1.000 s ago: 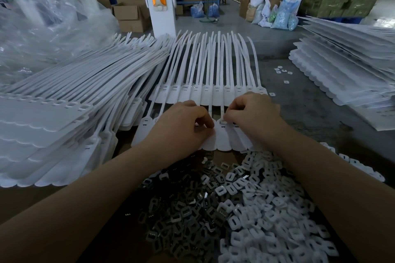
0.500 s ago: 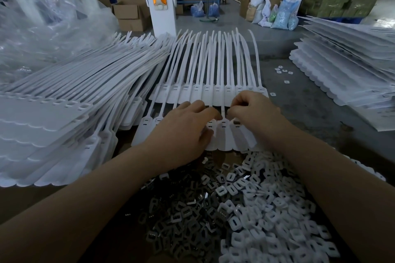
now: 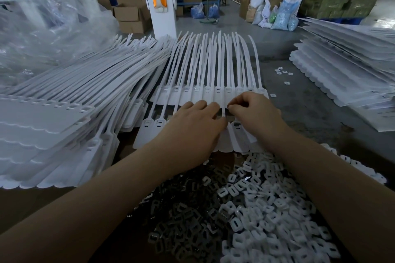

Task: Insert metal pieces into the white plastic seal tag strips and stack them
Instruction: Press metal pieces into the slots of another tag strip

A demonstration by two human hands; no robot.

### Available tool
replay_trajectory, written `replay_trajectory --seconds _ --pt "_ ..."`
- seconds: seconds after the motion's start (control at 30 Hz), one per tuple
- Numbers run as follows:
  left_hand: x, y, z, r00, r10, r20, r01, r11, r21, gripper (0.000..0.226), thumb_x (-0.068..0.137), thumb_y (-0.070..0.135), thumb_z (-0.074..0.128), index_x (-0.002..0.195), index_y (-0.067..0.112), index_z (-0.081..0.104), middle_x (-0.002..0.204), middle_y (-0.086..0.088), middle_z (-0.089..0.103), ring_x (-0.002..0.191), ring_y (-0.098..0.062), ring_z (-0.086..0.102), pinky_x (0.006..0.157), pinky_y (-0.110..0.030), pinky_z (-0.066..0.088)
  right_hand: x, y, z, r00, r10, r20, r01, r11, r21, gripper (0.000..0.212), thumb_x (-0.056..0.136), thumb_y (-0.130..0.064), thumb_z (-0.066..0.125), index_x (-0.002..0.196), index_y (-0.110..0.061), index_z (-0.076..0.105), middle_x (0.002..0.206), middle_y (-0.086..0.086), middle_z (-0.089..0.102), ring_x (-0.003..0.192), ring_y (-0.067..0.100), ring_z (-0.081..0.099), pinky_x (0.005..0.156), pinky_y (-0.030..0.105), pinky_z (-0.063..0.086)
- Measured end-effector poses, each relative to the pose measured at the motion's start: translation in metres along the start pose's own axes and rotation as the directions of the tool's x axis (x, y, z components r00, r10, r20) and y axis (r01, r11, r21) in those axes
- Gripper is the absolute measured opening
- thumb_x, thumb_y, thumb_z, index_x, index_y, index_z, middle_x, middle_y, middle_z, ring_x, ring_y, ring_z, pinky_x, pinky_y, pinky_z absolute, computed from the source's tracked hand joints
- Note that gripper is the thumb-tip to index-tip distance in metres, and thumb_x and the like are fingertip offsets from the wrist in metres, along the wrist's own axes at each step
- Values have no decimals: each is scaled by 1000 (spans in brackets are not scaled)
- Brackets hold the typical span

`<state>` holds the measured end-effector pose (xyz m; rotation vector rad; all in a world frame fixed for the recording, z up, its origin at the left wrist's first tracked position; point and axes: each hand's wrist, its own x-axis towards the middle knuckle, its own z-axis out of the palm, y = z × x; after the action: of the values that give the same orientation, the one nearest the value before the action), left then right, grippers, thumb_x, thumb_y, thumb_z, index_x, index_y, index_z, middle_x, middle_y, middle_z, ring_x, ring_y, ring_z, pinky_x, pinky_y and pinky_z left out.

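A near row of white seal tag strips (image 3: 147, 134) lies flat, its wide heads toward me and its thin tails pointing away. My left hand (image 3: 192, 128) rests on this row with fingers laid nearly straight across the heads. My right hand (image 3: 256, 113) has curled fingers, and thumb and forefinger pinch at a tag just past its head. Anything small between those fingertips is hidden. A second row of tags (image 3: 213, 94) lies just behind. Dark metal pieces (image 3: 183, 220) are heaped in front of me, beside a heap of white plastic clips (image 3: 269, 203).
A tall slanted stack of tag sheets (image 3: 53, 117) fills the left side. Another stack (image 3: 346, 66) sits at the right. A few loose clips (image 3: 284, 72) lie on the grey table. Clear plastic bags (image 3: 42, 32) and a white post (image 3: 159, 6) stand behind.
My left hand's fingers went from a curled pinch to lying straight over the tag heads. My right hand stayed in place, still pinching.
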<state>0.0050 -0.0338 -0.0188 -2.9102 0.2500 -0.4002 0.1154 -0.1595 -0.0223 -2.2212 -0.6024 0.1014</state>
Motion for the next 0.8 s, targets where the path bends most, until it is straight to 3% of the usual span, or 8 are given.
replay_trajectory --seconds 0.1,0.17,0.23,0.43,0.67,0.8 --pt "0 0 -9 995 -76 69 94 949 -300 32 96 38 51 126 30 61 111 6 52 99 -11 51 87 -28 42 0 -1 -1 1000 2 8 -3 999 39 17 90 -29 58 75 -37 57 97 -8 67 105 21 60 100 53 42" --pt "-3 1 -19 988 -17 152 102 813 -573 22 87 42 66 109 36 68 99 18 58 89 0 57 77 -16 44 0 -1 -2 1000 10 18 -11 998 55 17 90 -29 58 75 -36 57 95 -9 66 103 21 61 100 53 42" --pt "-7 5 -28 965 109 237 102 675 -730 13 82 39 74 94 37 73 89 23 66 82 8 61 70 -7 45 0 -1 -2 1000 13 22 -14 998 57 17 90 -28 58 75 -36 58 94 -9 67 103 20 61 101 53 42" --pt "-9 12 -30 924 170 342 153 657 -738 9 83 31 77 91 33 74 77 29 66 75 15 61 67 0 41 -2 -2 -3 1000 3 13 -4 997 83 18 89 -25 59 74 -35 59 93 -5 69 101 23 63 100 54 43" --pt "-9 5 -30 913 112 392 249 609 -753 9 84 36 75 89 28 74 80 23 71 70 8 65 63 -3 45 -2 -2 -3 1000 -2 -31 5 995 95 21 90 -25 59 72 -35 59 86 -9 67 98 23 63 98 55 44" --pt "-8 -2 -28 914 19 406 345 491 -800 3 80 26 78 81 26 75 78 10 75 71 -7 71 72 -20 58 -3 -3 -3 997 -23 -76 30 995 98 19 90 -26 59 73 -35 58 81 -13 64 93 19 63 96 55 45"
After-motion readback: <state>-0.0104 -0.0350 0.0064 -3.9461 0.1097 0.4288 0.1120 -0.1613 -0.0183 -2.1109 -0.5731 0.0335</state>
